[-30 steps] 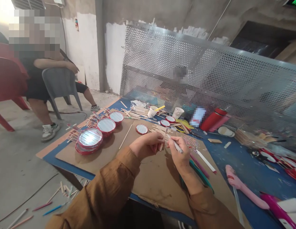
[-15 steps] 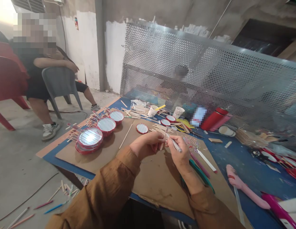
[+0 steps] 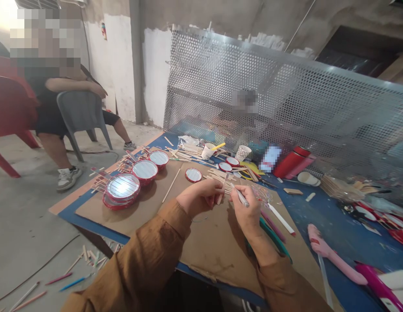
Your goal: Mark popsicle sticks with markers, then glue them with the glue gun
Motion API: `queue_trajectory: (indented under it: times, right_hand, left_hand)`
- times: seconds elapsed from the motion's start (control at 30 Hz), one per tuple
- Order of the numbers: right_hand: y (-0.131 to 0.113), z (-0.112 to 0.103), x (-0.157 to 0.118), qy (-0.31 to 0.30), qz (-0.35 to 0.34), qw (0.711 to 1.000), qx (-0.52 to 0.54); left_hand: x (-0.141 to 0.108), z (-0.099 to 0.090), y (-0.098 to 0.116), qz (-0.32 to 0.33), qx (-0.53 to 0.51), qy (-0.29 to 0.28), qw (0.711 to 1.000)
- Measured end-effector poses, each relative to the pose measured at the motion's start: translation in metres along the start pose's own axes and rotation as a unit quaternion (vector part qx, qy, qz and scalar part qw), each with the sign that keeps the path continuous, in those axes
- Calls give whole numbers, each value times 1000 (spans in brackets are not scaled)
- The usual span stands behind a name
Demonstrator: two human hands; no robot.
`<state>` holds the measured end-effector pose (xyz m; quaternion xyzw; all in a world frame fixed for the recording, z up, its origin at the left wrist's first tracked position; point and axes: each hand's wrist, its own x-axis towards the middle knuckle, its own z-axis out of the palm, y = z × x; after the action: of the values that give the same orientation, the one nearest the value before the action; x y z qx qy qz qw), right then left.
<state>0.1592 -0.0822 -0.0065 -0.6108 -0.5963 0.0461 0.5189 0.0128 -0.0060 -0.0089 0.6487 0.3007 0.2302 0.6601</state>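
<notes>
My left hand (image 3: 203, 195) is closed on a short flat wooden stick (image 3: 222, 189), held nearly upright above the cardboard sheet (image 3: 211, 247). In my right hand (image 3: 247, 210) is a white pen (image 3: 241, 196), gripped like a writing tool, with its tip apart from the stick by a small gap. Beyond my hands lie loose wooden sticks (image 3: 219, 177) and a small round red-rimmed drum (image 3: 193, 175). On the left stand several drum-like instruments with white faces and stick necks, the nearest a stacked one (image 3: 122, 187). A long thin stick (image 3: 171, 185) lies between them and my left hand.
Paper cups (image 3: 243, 152), a red bottle (image 3: 291, 162) and a phone (image 3: 270, 158) stand along the back, before a perforated metal panel (image 3: 204, 78). Right of my hand lie a white marker (image 3: 282, 219) and green scissors (image 3: 276, 240). A person sits on a grey chair (image 3: 82, 112).
My right hand has drawn slightly right with the pen, away from the stick. My left hand holds the stick in about the same place.
</notes>
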Motion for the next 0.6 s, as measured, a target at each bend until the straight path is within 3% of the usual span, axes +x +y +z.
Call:
queue_trajectory:
  times: [0.13,0.3,0.47,0.6]
  right_hand:
    - [-3,-1,-1,-9,24,998,51]
    - [-6,3,-2,-26,0,998,51]
    - [-3,5,0,-29,-7,998,48]
    - [-1,5,1,-36,-6,998,43]
  left_hand:
    - [2,-2,-2,-27,52,-41,997]
    - [-6,5,-7,26,-86,13,996]
    - [-13,9,0,3,-67,-6,998]
    - [-16,12,0,42,-121,27,991]
